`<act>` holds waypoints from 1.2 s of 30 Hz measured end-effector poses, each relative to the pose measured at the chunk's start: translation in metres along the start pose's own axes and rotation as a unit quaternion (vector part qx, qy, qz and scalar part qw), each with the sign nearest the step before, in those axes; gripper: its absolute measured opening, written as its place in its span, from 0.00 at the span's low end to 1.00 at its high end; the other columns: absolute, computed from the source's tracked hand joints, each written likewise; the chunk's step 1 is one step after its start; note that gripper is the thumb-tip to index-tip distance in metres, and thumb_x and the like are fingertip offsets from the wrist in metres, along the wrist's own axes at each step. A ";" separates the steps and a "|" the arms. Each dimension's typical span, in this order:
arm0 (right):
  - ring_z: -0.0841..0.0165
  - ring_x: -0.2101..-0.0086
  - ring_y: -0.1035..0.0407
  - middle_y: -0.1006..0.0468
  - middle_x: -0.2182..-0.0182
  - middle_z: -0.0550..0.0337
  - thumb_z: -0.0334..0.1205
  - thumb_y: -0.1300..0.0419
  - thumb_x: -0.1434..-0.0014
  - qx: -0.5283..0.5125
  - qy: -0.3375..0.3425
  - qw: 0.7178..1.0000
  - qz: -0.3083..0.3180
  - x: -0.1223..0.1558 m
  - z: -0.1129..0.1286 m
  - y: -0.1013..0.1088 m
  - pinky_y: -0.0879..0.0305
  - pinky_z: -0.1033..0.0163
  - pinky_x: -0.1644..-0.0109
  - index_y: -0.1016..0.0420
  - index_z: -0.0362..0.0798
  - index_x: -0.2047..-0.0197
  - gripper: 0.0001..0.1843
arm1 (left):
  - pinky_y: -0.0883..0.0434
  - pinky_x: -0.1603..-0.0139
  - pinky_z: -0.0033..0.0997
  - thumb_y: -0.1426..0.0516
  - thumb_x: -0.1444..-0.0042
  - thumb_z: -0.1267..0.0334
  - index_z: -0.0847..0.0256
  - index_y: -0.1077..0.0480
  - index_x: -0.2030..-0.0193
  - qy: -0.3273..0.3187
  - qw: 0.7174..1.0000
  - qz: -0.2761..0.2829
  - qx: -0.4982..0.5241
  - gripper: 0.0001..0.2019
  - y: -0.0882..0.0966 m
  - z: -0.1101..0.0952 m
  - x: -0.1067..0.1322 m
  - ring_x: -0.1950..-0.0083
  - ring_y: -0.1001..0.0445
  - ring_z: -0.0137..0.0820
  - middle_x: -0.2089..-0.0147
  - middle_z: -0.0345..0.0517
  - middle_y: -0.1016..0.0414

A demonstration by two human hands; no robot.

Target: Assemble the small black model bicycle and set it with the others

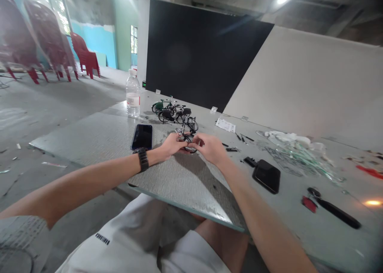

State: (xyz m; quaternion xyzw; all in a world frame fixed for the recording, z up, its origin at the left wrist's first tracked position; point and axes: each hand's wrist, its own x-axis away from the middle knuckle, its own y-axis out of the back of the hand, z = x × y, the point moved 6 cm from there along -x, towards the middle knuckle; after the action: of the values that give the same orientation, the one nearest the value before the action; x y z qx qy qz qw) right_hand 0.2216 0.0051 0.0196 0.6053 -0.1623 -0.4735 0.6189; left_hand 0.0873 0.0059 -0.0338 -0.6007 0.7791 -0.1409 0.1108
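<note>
Both of my hands grip a small black model bicycle (189, 130) over the table's near half. My left hand (172, 144), with a dark watch (143, 159) on its wrist, closes on the left side of the model near its lower wheel. On the other side, the fingers of my right hand (209, 146) pinch at the same wheel; whether a small part is between them is too small to tell. Just beyond stand a green model bicycle (164, 105) and a black model bicycle (174, 114) with dark bags.
A water bottle (133, 95) and a phone (142, 137) are at the left. To the right lie a black flat case (267, 176), small tools (243, 138), paper slips (225, 125), a heap of plastic wrap (299, 149) and a black-handled tool (338, 212). A black panel (197, 53) rises behind the table.
</note>
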 end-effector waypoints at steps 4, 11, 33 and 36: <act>0.66 0.69 0.30 0.21 0.69 0.58 0.52 0.36 0.37 0.004 -0.006 1.000 -0.010 0.001 -0.002 0.000 0.45 0.63 0.67 0.25 0.49 0.63 0.14 | 0.18 0.58 0.37 0.42 0.43 0.80 0.67 0.28 0.42 -0.004 1.000 0.011 0.006 0.21 0.000 0.002 -0.002 0.67 0.20 0.30 0.63 0.46 0.19; 0.66 0.67 0.26 0.17 0.63 0.55 0.45 0.40 0.33 -0.067 0.040 0.997 0.004 -0.002 -0.004 -0.002 0.36 0.62 0.62 0.20 0.48 0.58 0.11 | 0.17 0.58 0.39 0.37 0.43 0.75 0.68 0.31 0.38 -0.015 1.000 -0.007 0.017 0.25 0.008 0.008 -0.008 0.64 0.19 0.32 0.58 0.50 0.19; 0.66 0.68 0.29 0.20 0.67 0.56 0.50 0.49 0.28 0.004 0.020 0.998 -0.063 0.001 0.004 0.003 0.43 0.64 0.64 0.25 0.47 0.63 0.19 | 0.18 0.57 0.38 0.36 0.46 0.75 0.67 0.25 0.51 -0.021 0.999 0.005 0.027 0.15 0.005 0.006 -0.009 0.66 0.20 0.30 0.62 0.46 0.20; 0.66 0.66 0.28 0.19 0.63 0.54 0.47 0.53 0.27 -0.015 0.038 0.998 -0.050 0.001 0.002 0.004 0.41 0.64 0.61 0.25 0.47 0.57 0.19 | 0.18 0.56 0.39 0.36 0.46 0.76 0.67 0.25 0.52 -0.025 0.999 -0.007 0.026 0.14 0.005 0.003 -0.008 0.65 0.21 0.30 0.63 0.45 0.20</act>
State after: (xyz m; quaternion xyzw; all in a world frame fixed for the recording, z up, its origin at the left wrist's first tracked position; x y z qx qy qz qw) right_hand 0.2223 0.0025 0.0231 0.6206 -0.1012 -0.4831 0.6093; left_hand 0.0860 0.0147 -0.0380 -0.6063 0.7680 -0.1471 0.1449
